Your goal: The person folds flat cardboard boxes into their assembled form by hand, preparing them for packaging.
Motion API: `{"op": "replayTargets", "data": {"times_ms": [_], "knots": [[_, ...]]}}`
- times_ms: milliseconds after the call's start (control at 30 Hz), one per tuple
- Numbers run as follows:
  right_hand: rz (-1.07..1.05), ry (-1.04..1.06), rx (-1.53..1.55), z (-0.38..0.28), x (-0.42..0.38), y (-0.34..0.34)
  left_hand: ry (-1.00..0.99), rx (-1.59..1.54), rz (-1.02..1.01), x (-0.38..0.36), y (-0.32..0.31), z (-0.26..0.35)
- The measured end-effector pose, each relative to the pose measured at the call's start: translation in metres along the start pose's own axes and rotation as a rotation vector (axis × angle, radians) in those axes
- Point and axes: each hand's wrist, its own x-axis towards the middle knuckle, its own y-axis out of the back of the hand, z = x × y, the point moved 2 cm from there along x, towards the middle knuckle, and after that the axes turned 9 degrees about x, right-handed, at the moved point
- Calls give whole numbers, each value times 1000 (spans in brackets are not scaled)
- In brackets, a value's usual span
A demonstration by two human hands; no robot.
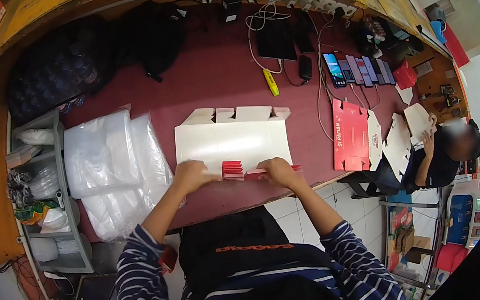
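Observation:
An unfolded cardboard box (232,140), white side up, lies on the dark red table in front of me, its cut flaps along the far edge. My left hand (191,176) is closed on the left part of its near edge. My right hand (278,172) grips the near edge further right, fingers bent round the card. Between the hands a red, ridged part of the box (233,170) shows. Stacked clear plastic bags (103,155) lie close to the left of my left hand.
A grey organiser (69,180) stands at the far left. Red flat boxes (351,137) lie to the right, near a seated person (431,158) holding white card. Several phones (359,69), cables, a yellow highlighter (271,82) and a black bag (150,40) are further back.

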Motion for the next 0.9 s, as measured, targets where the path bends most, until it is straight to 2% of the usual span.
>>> {"op": "replayTargets", "data": {"times_ms": [67,133,200,233,267,333,533,600,667,733,767,800,833,867,900], "knots": [[-73,33,20,11,9,-16,527,-145,-105,17,-6,-19],[-64,28,14,13,13,-26,503,-113,-64,20,-13,-16],[-94,-61,78,19,16,-33,619,-57,-1,19,-19,-2],[-72,-15,78,19,17,-36,636,-18,-188,20,-26,4],[-78,-10,82,21,16,-38,644,-17,-191,17,-29,3],[-87,-17,62,18,18,-36,385,376,198,15,-30,0],[-86,60,-74,23,35,-54,466,241,82,19,-24,-12],[-67,48,-146,22,40,-64,449,307,187,19,-24,-10],[-32,30,-225,23,33,-62,437,356,180,18,-34,-8],[-188,27,-267,16,27,-48,411,417,194,32,-20,3],[-167,21,-267,20,22,-38,492,291,119,42,-20,19],[-185,48,16,28,14,-26,571,164,41,51,-15,37],[-200,80,300,36,7,-14,372,-7,-60,58,-7,59],[-181,78,302,44,2,-2,172,-175,-165,63,-2,80],[-83,-50,220,55,-3,13,34,-109,-148,63,-9,101]]}}
